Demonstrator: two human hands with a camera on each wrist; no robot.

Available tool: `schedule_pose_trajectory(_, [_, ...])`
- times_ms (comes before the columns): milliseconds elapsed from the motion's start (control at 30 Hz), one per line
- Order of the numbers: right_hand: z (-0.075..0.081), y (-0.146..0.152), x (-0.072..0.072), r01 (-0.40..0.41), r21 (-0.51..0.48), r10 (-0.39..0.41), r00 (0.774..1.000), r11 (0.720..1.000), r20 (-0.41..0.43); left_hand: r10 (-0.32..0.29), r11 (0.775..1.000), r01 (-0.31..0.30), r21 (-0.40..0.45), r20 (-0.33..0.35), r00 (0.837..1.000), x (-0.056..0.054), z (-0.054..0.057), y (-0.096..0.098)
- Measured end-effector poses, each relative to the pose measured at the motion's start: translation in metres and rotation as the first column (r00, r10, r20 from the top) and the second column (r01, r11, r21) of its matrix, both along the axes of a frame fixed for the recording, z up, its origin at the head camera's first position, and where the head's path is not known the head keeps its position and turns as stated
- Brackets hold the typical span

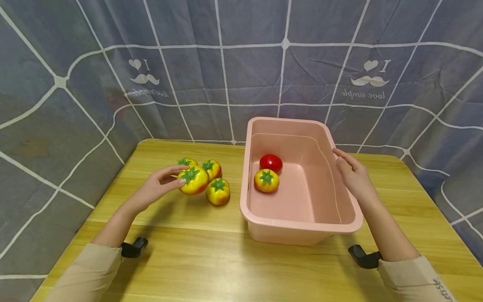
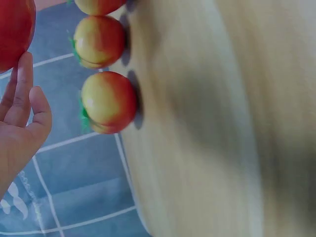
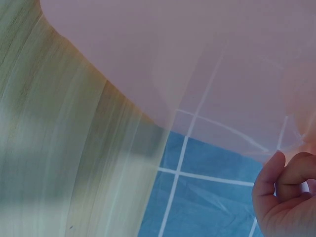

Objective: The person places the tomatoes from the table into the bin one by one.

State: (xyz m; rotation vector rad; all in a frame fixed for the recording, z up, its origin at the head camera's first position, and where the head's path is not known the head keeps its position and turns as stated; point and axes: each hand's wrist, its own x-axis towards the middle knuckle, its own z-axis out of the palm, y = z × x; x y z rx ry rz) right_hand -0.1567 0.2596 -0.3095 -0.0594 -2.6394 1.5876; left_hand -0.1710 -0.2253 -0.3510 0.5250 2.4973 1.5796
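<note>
My left hand (image 1: 160, 184) pinches a yellow-and-red tomato (image 1: 193, 180) with a green star-shaped top, held above the table. In the left wrist view, that tomato (image 2: 14, 32) shows its red underside at the fingertips. Beside and behind it on the wood lie three like it: a front tomato (image 1: 217, 191), a rear tomato (image 1: 212, 169) and a partly hidden tomato (image 1: 187, 162). My right hand (image 1: 354, 176) grips the right rim of a pink plastic basin (image 1: 299, 225). Inside the basin, toward its left wall, another yellow tomato (image 1: 266, 180) touches or nearly touches a plain red one (image 1: 271, 163).
The wooden table (image 1: 181, 260) meets a grey-blue curtain (image 1: 249, 75) with white lines along its back and sides. Black straps with camera mounts sit on both wrists, the left mount (image 1: 135, 247) and the right mount (image 1: 364, 256).
</note>
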Motion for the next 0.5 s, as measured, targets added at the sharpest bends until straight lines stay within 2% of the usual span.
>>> schedule_pose_trajectory(500, [0.0,0.0,0.0,-0.002,0.005,0.002,1.0,1.0,-0.011,0.021,0.999,-0.019,0.046,-0.05,0.999,-0.008,0.016,0.011])
